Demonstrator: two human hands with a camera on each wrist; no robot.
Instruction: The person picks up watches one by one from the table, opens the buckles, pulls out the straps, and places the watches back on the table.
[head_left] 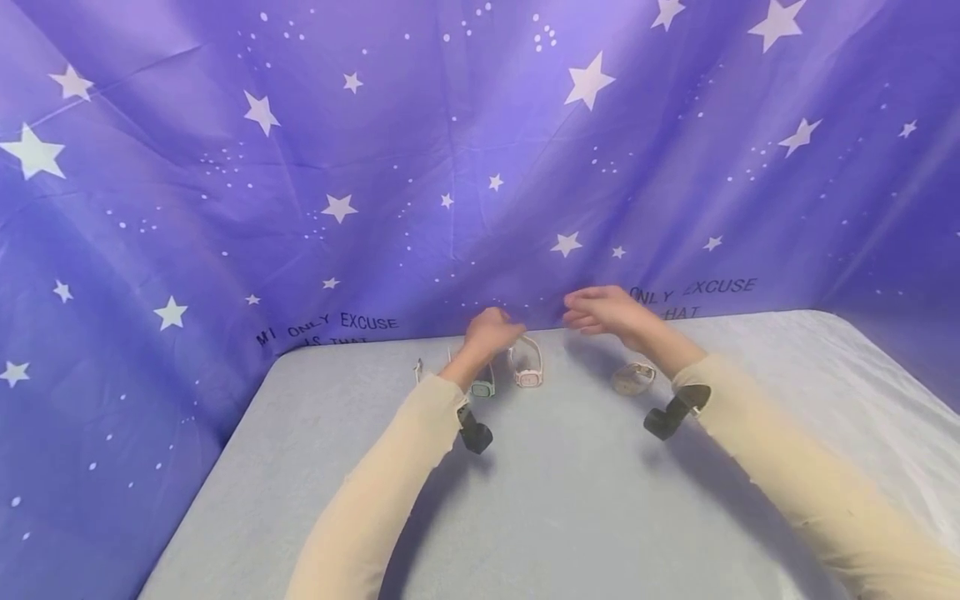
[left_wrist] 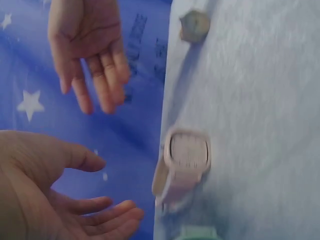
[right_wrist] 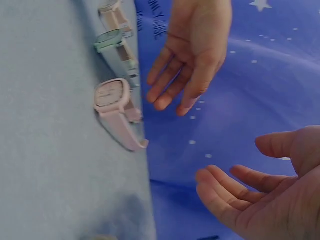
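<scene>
Both hands are raised over the table's back edge, palms towards each other, holding nothing. The left hand point(head_left: 491, 335) hovers above a green watch point(head_left: 483, 389) and a pink watch point(head_left: 529, 378), its fingers loosely extended in the right wrist view. Relaxed, slightly bent fingers show on the right hand point(left_wrist: 92, 45) in the left wrist view. Nearest below it lies a round metallic-looking watch point(head_left: 634, 378), blurred in the left wrist view. A third strapped watch, beige point(right_wrist: 111, 7), stands beyond the green one in the right wrist view. Apart from the pink watch, the faces are hard to read.
The watches stand near the back edge of a table with a pale grey cloth point(head_left: 555, 500). Directly behind hangs a purple-blue curtain point(head_left: 465, 150) with white stars and lettering. Dark wrist mounts point(head_left: 678, 411) stick out from both sleeves.
</scene>
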